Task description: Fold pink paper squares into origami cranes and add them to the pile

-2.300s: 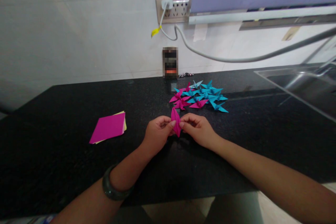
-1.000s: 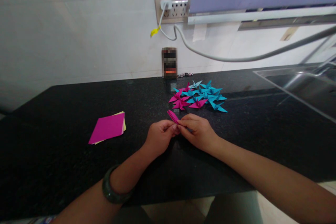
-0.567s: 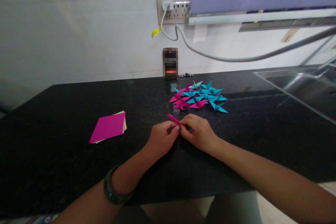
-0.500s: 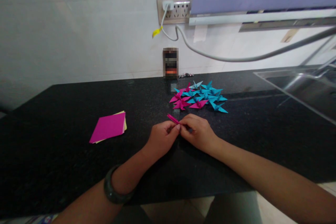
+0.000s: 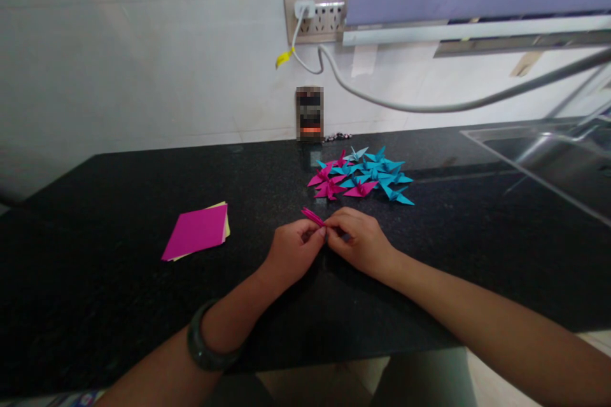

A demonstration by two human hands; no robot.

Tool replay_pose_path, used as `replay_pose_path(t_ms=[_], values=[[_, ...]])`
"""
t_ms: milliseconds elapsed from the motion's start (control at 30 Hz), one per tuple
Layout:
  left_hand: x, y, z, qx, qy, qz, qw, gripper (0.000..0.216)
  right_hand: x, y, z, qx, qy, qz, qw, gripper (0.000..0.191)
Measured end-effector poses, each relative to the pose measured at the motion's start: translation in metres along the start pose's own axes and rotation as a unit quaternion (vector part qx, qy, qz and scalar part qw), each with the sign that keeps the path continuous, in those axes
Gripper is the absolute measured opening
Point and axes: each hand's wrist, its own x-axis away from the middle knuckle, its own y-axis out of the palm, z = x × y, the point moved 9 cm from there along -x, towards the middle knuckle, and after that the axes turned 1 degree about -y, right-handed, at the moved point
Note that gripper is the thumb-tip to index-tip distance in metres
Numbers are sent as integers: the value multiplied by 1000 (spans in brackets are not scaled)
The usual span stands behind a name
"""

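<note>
- Since the earliest frame, the folded magenta paper (image 5: 312,217) is changing from a wide diamond to a narrow strip, and the left hand (image 5: 296,249) is coming closer to the right hand (image 5: 359,238).
- The black counter (image 5: 119,305) is carrying all the paper; its hard surface is probably offering good support if a crease is needing more pressure.
- The blue and magenta cranes (image 5: 375,175) are lying just beyond the hands, so keeping the movements small is likely protecting their wings.
- The stack of paper sheets (image 5: 195,232) is resting well apart, to the left of the left hand.
- Both hands are pinching the strip together at its near end, almost meeting there.
- The strip is pointing away and leftward between them; the step seems to be pressing folds, so aligning the layered edges and squeezing evenly is surely helping.
</note>
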Motion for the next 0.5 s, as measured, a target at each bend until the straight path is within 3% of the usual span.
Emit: replay_pose_path(t_ms=[167, 267, 400, 500], values=[[-2, 4, -13, 61, -45, -4, 997, 17, 0, 0, -2, -10, -5, -5, 1000, 13], [-2, 5, -14, 81, -39, -3, 996, 15, 0, -1, 3, -31, 32, -2, 999, 11], [0, 0, 5, -1, 63, 1, 998, 17, 2, -1, 18, -77, 105, 2, 991, 5], [4, -6, 22, -70, 155, 30, 985, 16, 1, -2, 25, -144, 112, -3, 983, 6]])
